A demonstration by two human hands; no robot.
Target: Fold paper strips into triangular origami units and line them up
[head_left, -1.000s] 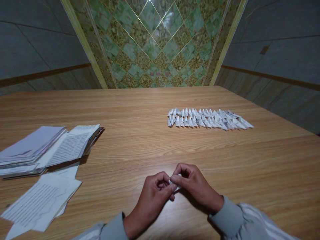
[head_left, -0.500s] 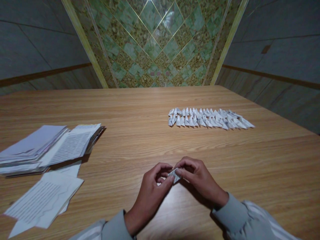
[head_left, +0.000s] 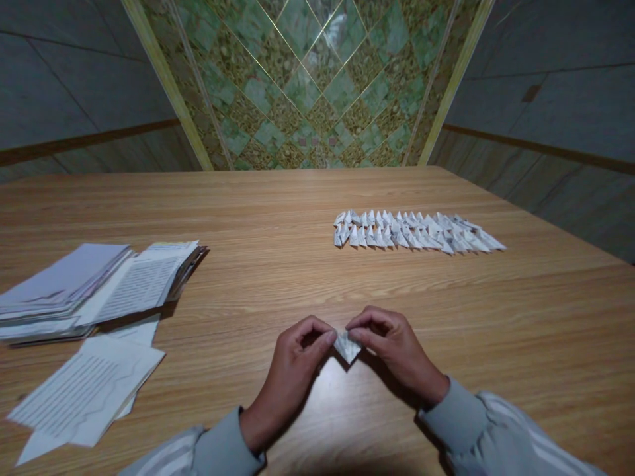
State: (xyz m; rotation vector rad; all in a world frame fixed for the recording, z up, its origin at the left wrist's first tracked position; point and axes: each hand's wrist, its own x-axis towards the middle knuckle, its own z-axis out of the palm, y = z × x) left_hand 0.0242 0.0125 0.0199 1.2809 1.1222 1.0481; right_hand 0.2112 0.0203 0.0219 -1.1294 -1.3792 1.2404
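Observation:
A small folded paper piece [head_left: 348, 348], whitish with faint print and pointed at its lower end, is held between my two hands just above the table. My left hand [head_left: 296, 360] pinches its upper left corner between thumb and forefinger. At the upper right corner, the thumb and fingers of my right hand [head_left: 391, 347] close on the same piece. Farther off to the right, two rows of small folded paper pieces [head_left: 411, 231] with pointed tips stand close together.
On the left lies a thick stack of papers [head_left: 64, 274], with a printed sheet [head_left: 141, 284] on its right part. Several loose written sheets [head_left: 84, 390] lie nearer to me. The wooden table [head_left: 258, 225] reaches back to a green patterned wall [head_left: 302, 89].
My left hand has shifted slightly left and now grips the paper's corner. The folded piece shows more of its face, with its point toward me. The view has tilted slightly.

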